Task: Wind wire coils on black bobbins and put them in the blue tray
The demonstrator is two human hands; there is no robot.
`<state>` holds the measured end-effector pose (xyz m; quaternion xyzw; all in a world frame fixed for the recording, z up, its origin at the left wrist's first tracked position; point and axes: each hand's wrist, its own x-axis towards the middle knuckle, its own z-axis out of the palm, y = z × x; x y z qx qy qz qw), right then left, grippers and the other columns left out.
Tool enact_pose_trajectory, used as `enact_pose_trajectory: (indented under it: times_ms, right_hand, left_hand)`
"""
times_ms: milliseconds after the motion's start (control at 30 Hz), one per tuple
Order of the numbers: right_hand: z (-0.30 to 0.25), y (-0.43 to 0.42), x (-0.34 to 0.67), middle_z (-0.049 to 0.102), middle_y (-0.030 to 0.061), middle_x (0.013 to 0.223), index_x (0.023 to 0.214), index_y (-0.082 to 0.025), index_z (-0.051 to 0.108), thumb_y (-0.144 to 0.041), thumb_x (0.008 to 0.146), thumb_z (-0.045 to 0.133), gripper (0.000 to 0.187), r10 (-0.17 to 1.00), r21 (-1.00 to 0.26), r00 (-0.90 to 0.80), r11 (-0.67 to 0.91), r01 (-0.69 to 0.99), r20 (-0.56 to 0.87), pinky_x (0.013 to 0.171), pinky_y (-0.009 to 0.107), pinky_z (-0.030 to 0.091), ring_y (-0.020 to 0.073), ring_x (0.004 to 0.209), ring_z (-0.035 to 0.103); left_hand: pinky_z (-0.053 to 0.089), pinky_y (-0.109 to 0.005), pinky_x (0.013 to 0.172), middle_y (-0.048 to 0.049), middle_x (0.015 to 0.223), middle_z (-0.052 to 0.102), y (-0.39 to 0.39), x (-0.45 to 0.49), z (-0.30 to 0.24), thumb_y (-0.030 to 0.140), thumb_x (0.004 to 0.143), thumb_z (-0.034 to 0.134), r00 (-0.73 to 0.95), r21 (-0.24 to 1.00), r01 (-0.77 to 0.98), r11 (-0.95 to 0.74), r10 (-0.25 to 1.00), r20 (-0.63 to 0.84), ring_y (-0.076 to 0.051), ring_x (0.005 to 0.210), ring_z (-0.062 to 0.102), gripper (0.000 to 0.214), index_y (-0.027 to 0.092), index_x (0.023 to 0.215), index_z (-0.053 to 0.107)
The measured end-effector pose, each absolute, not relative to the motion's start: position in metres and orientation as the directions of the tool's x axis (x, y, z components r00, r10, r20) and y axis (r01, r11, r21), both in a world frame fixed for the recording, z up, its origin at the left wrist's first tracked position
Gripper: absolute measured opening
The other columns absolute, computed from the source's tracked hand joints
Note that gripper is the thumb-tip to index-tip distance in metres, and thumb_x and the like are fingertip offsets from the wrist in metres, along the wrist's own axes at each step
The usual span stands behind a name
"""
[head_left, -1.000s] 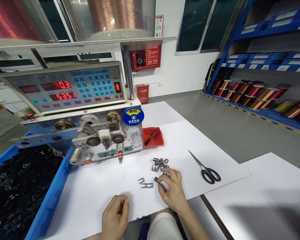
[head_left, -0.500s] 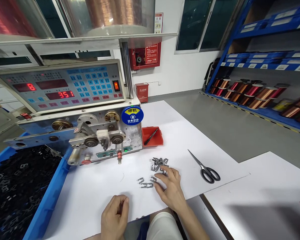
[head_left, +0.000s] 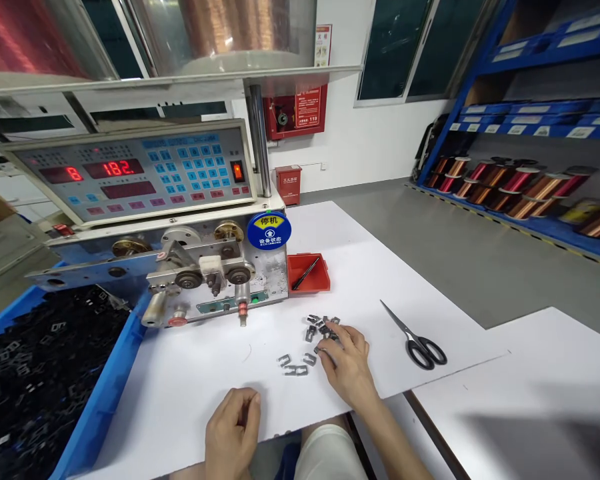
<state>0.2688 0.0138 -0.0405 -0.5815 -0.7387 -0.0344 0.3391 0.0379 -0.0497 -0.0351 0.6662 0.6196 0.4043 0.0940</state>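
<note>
My right hand (head_left: pixel 349 367) reaches over a small heap of grey U-shaped metal clips (head_left: pixel 311 332) on the white tabletop. Its thumb and index finger come close together around one clip (head_left: pixel 317 350), while the other fingers touch the heap and partly cover it. Several more clips (head_left: pixel 296 370) lie loose just left of these fingertips. Near the table's front edge, my left hand (head_left: pixel 233 427) rests loosely curled with nothing visible in it.
Black-handled scissors (head_left: pixel 420 347) lie to the right. Behind the clips, a red tray (head_left: pixel 325 285) holds a black pen. A winding machine (head_left: pixel 275 280) stands at the left, beside a blue bin (head_left: pixel 97 407) full of black parts. The table's front edge (head_left: pixel 325 421) runs near my hands.
My right hand has shifted slightly, its thumb and index finger drawing closer together by a clip. My left hand stays put. The machine's red display has changed from 351 to 182.
</note>
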Motion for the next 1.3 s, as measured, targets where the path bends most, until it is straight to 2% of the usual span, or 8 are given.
enact_pose_trajectory:
  times_ms: [200,333,500,667,833,1100,1200,1300]
  right_hand:
    - [-0.04,0.0,0.272,0.051,0.0066,0.125,0.075,-0.021,0.059,-0.015,0.078,0.054,0.008,0.851,-0.428,-0.095,0.353,0.832,0.517,0.084,0.046,0.038,0.0306,0.111,0.039]
    - [-0.037,-0.001,0.273,0.054,0.0086,0.118,0.084,-0.021,0.059,-0.018,0.078,0.053,0.009,0.843,-0.476,-0.055,0.355,0.804,0.535,0.089,0.047,0.039,0.0291,0.109,0.041]
    - [-0.038,-0.001,0.272,0.05,0.0099,0.126,0.095,-0.02,0.062,-0.016,0.073,0.052,0.024,0.827,-0.443,-0.081,0.377,0.813,0.556,0.089,0.05,0.04,0.031,0.11,0.041]
    - [-0.041,0.0,0.273,0.05,0.0088,0.127,0.086,-0.021,0.064,-0.017,0.076,0.052,0.016,0.836,-0.428,-0.083,0.36,0.829,0.543,0.089,0.052,0.04,0.0319,0.111,0.041]
    - [-0.044,0.004,0.269,0.052,0.0111,0.124,0.085,-0.02,0.066,-0.019,0.082,0.053,0.014,0.818,-0.393,-0.039,0.317,0.863,0.574,0.086,0.051,0.041,0.0323,0.109,0.04]
    - [-0.03,0.014,0.266,0.052,0.0069,0.129,0.09,-0.023,0.07,-0.01,0.074,0.05,0.028,0.838,-0.383,-0.124,0.368,0.847,0.531,0.089,0.052,0.04,0.0336,0.116,0.037]
    - [-0.024,0.027,0.262,0.054,0.0066,0.126,0.084,-0.024,0.07,-0.014,0.079,0.054,0.02,0.845,-0.369,-0.108,0.339,0.866,0.524,0.087,0.052,0.041,0.0344,0.117,0.037]
    - [-0.018,0.038,0.253,0.055,0.0112,0.124,0.074,-0.021,0.068,-0.024,0.076,0.067,0.004,0.869,-0.329,-0.098,0.285,0.9,0.486,0.084,0.053,0.042,0.0379,0.117,0.038]
  left_hand:
    - [0.041,-0.024,0.049,0.0029,0.054,0.052,-0.05,0.039,-0.035,0.041,0.088,0.043,-0.117,0.635,0.747,-0.195,0.903,0.414,-0.013,0.045,0.048,0.031,0.023,0.069,0.06]
    - [0.041,-0.024,0.048,0.0029,0.054,0.052,-0.05,0.038,-0.035,0.042,0.088,0.043,-0.109,0.631,0.751,-0.198,0.904,0.413,-0.013,0.045,0.048,0.032,0.023,0.069,0.06]
    - [0.041,-0.024,0.049,0.0028,0.054,0.052,-0.05,0.038,-0.034,0.04,0.088,0.043,-0.096,0.624,0.755,-0.202,0.907,0.409,-0.013,0.045,0.047,0.029,0.023,0.071,0.06]
    - [0.042,-0.024,0.047,0.0026,0.053,0.052,-0.05,0.038,-0.034,0.04,0.088,0.042,-0.099,0.624,0.752,-0.213,0.899,0.426,-0.013,0.044,0.046,0.031,0.023,0.07,0.06]
    - [0.042,-0.024,0.048,0.0025,0.054,0.052,-0.05,0.038,-0.035,0.04,0.088,0.043,-0.095,0.632,0.745,-0.213,0.904,0.417,-0.013,0.045,0.047,0.031,0.022,0.07,0.06]
    - [0.042,-0.024,0.046,0.0025,0.055,0.054,-0.049,0.035,-0.037,0.038,0.088,0.044,-0.071,0.611,0.758,-0.228,0.903,0.425,-0.013,0.045,0.05,0.028,0.023,0.07,0.06]
    - [0.041,-0.023,0.045,0.0027,0.054,0.054,-0.048,0.034,-0.039,0.038,0.087,0.044,-0.054,0.599,0.763,-0.245,0.898,0.436,-0.013,0.044,0.05,0.028,0.023,0.07,0.061]
    - [0.04,-0.023,0.045,0.0026,0.054,0.054,-0.048,0.036,-0.037,0.039,0.088,0.043,-0.082,0.603,0.764,-0.23,0.892,0.444,-0.013,0.044,0.049,0.03,0.023,0.07,0.061]
